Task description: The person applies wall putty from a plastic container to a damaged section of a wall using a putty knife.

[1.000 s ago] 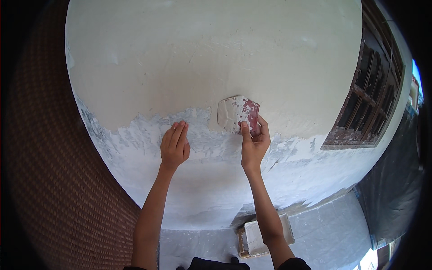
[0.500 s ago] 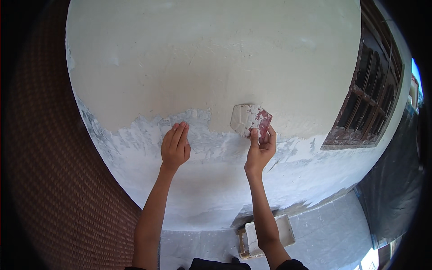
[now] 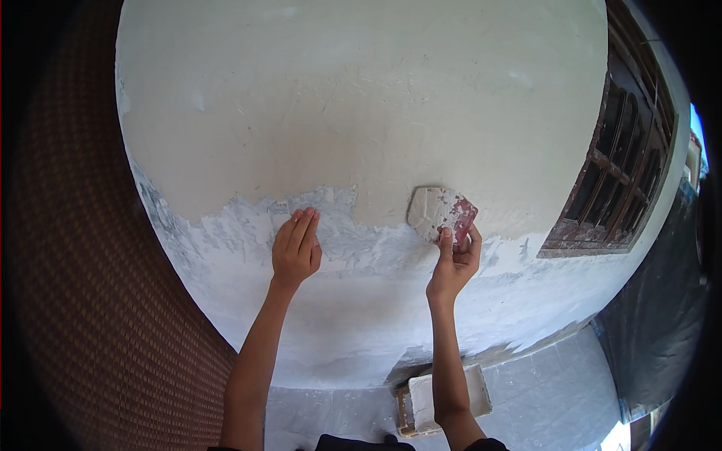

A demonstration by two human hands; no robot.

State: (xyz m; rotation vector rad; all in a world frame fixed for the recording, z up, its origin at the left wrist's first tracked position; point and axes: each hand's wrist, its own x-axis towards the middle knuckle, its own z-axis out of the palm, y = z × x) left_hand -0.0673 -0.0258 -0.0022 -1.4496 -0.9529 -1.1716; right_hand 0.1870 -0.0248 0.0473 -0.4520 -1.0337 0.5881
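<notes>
My right hand (image 3: 456, 263) grips a scraper (image 3: 442, 214), a flat plate with a reddish, paint-flecked end between my thumb and fingers. Pale putty coats the scraper's left part, and it is held up close to the wall (image 3: 301, 128). To the left, my left hand (image 3: 298, 248) is raised with its fingers stretched out and lying side by side, nothing in it. Its fingertips are at a rough grey-white patch (image 3: 331, 207) along the lower border of the cream coating; whether they touch the wall I cannot tell.
Below my right forearm, a putty-smeared tray (image 3: 479, 388) stands on the grey floor covering (image 3: 549, 383). A brown woven screen (image 3: 128, 301) borders the wall on the left. On the right are a dark wooden window (image 3: 613, 158) and a dark sheet (image 3: 654, 301).
My right hand has moved right and slightly down along the wall with the scraper. My left hand has barely shifted.
</notes>
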